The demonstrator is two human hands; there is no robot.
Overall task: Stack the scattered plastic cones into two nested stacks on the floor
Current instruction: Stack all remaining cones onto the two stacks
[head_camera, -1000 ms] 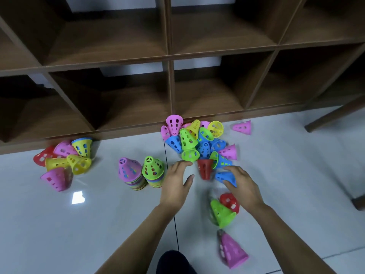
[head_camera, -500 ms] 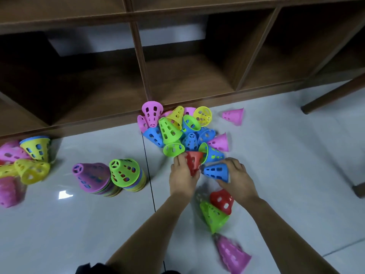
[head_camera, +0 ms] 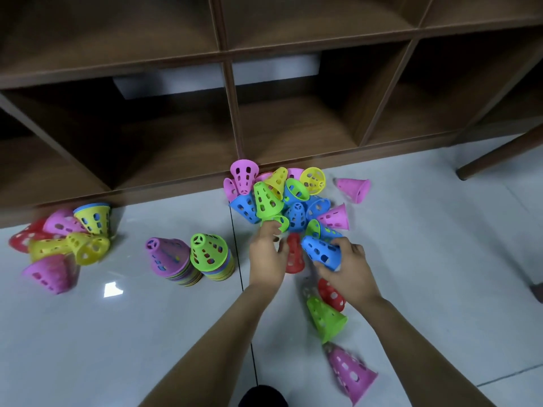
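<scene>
Two nested stacks stand on the floor left of centre, one topped by a purple cone (head_camera: 166,255), the other by a green cone (head_camera: 209,250). A heap of loose cones (head_camera: 279,198) lies against the shelf base. My left hand (head_camera: 269,255) grips a red cone (head_camera: 293,254) at the heap's near edge. Beside it, my right hand (head_camera: 348,264) holds a blue cone (head_camera: 321,252), lifted and tilted. Under my right wrist lie a red cone (head_camera: 330,293), a green cone (head_camera: 326,317) and a pink cone (head_camera: 351,374).
Another pile of cones (head_camera: 61,245) lies at the far left by the shelf. A lone pink cone (head_camera: 354,188) rests right of the heap. The wooden shelf unit (head_camera: 235,113) runs along the back. A table leg (head_camera: 499,157) slants at the right.
Both hands reached into the heap's near edge. The left hand closed on the red cone and the right hand on the blue cone, which now sits higher and tilted.
</scene>
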